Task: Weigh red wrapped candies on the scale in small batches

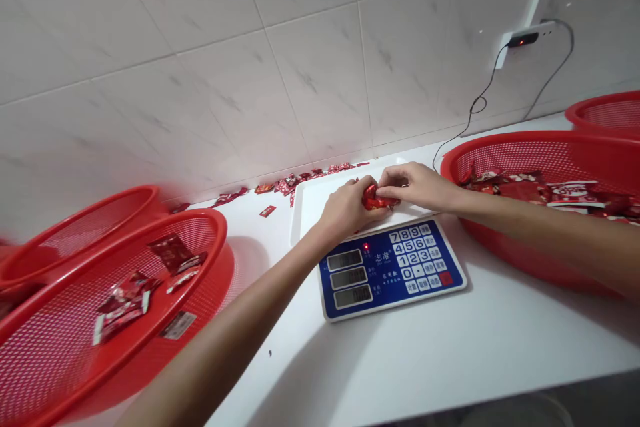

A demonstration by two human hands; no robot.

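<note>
Over the white tray (313, 204) of a digital scale (390, 304), my two hands meet at some small shiny red packets (371, 198). My left hand (350, 206) has its fingers curled around them. From the right, my right hand (407, 184) pinches at the same red packets with thumb and forefinger. The fingers partly hide the packets, so I cannot tell how many there are. The scale's blue panel faces me, with three small displays on its left and a keypad on its right.
Red mesh baskets with red packets stand at the left (220, 234) and right (500, 137), with further baskets behind. Loose red packets (287, 184) lie along the tiled wall. A small red packet (267, 211) lies left of the tray. A black cable (470, 120) runs up to a wall socket.
</note>
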